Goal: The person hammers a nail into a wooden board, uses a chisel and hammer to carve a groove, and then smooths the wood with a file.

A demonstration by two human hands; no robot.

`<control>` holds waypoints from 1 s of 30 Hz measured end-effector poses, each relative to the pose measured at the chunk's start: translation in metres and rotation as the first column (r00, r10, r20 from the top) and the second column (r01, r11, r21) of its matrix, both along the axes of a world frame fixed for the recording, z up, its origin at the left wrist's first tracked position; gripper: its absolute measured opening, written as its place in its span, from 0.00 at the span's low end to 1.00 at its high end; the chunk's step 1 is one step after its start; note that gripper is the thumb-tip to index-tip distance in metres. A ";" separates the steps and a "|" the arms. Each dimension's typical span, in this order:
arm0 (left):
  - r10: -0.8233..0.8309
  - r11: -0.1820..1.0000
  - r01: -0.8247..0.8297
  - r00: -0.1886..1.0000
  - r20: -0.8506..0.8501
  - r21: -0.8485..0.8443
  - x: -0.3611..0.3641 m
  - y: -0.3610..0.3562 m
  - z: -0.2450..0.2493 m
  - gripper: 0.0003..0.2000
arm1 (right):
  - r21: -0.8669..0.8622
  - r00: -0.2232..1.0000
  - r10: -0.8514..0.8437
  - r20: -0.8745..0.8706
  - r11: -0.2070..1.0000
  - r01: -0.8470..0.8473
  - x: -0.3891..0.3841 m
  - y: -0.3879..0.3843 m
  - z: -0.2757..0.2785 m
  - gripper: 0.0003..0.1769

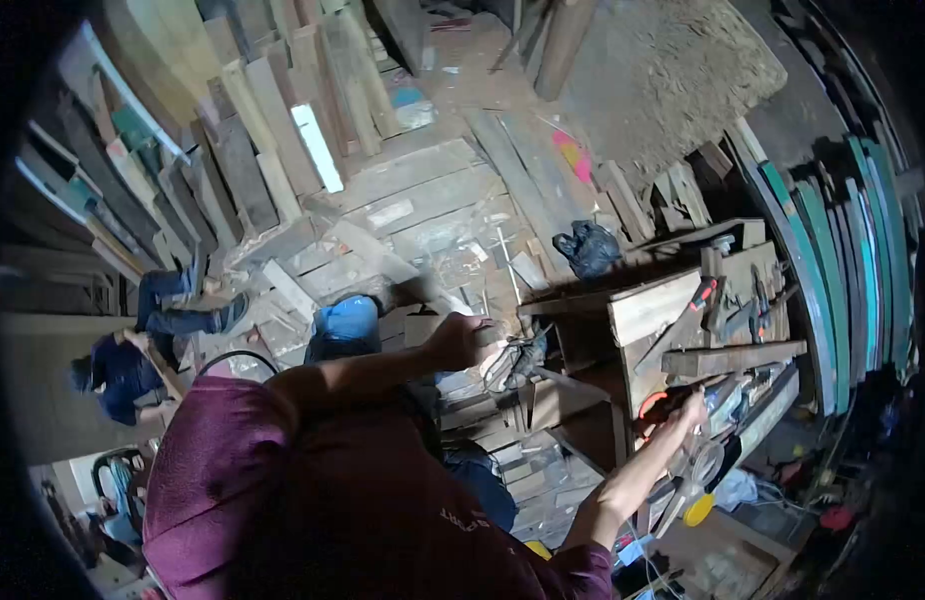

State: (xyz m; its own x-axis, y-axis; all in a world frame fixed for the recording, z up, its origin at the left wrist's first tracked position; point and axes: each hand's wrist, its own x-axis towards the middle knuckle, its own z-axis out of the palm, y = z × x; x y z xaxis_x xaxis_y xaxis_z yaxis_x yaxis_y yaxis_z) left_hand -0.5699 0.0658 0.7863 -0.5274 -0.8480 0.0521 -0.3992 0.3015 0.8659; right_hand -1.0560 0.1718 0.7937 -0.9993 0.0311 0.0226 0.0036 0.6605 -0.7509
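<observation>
My left hand is closed in a fist in front of my body. A blurred, light brown length that looks like wood shows beside it, but what the fist grips is hard to make out. Below and beyond the fist lies a crumpled grey bundle. Over on the right, my right hand reaches into the tools on a wooden workbench; its fingers are partly hidden. Close to that hand is an orange-red handle. A wooden bar lies across the bench just above.
A saw with a red-and-black handle rests on the bench. Beside it sits a black plastic bag. Boards lean at upper left, and green-edged strips stand at right. Another person works at far left. Wood scraps litter the floor.
</observation>
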 end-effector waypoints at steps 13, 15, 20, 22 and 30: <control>0.224 0.972 -0.231 0.968 -0.115 -0.047 0.060 -0.012 -0.013 0.19 | 0.735 0.938 0.291 -0.187 0.675 -0.063 0.005 -0.016 0.006 0.32; 0.236 0.971 -0.229 0.964 -0.122 0.074 0.077 -0.018 -0.003 0.16 | 0.658 0.919 0.250 -0.304 0.753 0.013 0.028 -0.017 0.008 0.31; 0.497 0.865 -0.481 0.861 -0.111 0.143 0.126 -0.026 -0.007 0.16 | 0.415 0.790 0.078 -0.608 0.879 0.233 0.108 -0.025 -0.002 0.30; 0.605 0.793 -0.566 0.774 -0.187 0.224 0.151 -0.038 0.006 0.16 | 0.378 0.775 0.097 -0.625 0.906 0.192 0.160 -0.038 -0.008 0.30; 0.859 0.483 -0.337 0.360 -0.364 0.808 0.245 -0.095 0.025 0.15 | -0.413 -0.314 0.915 0.252 -0.192 -0.890 0.529 -0.171 -0.018 0.27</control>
